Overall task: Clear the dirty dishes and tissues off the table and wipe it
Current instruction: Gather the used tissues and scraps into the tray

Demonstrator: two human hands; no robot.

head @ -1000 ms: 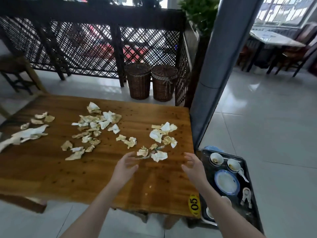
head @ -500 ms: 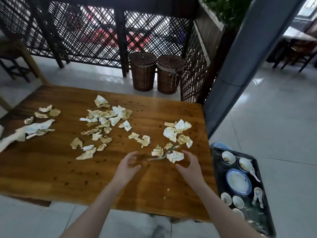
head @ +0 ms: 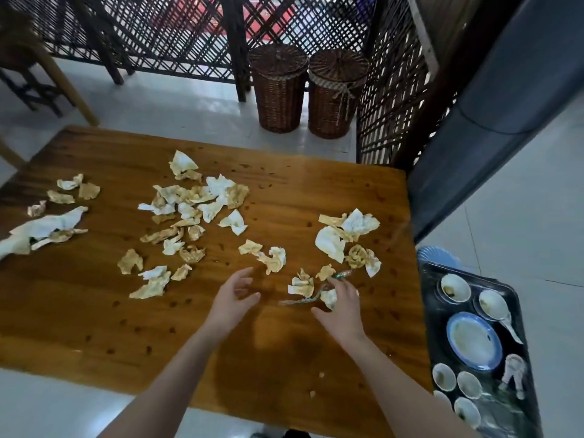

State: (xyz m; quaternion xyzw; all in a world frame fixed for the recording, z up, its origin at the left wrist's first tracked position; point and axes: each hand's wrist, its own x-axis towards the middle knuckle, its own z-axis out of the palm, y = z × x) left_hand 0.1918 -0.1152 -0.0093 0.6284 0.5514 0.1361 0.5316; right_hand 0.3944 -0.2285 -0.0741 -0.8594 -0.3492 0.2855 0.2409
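Stained, crumpled tissues lie across the wooden table (head: pixel 94 327): a middle pile (head: pixel 196 200), a left group (head: pixel 47 226) and a right cluster (head: pixel 331 245). My right hand (head: pixel 343 311) reaches over the near right tissues, its fingers spread on a small white tissue (head: pixel 328 300) beside a thin greenish wrapper (head: pixel 341 275). My left hand (head: pixel 235 298) hovers open just left of it, holding nothing, near another tissue (head: pixel 275 259). Dirty dishes sit on a dark tray (head: pixel 425 311) to the table's right: a blue-rimmed plate (head: pixel 474 341), small bowls (head: pixel 455 287) and spoons.
Two wicker baskets (head: pixel 278 90) (head: pixel 335 93) stand on the floor beyond the table, against a dark lattice screen (head: pixel 158 36). A grey pillar (head: pixel 505 105) rises at the right. A wooden chair (head: pixel 28 74) stands at the far left. Crumbs and spots dot the tabletop.
Both hands moved forward over the table. My right hand went from hovering near the table's edge onto the near white tissue. The view tilted down and closer.
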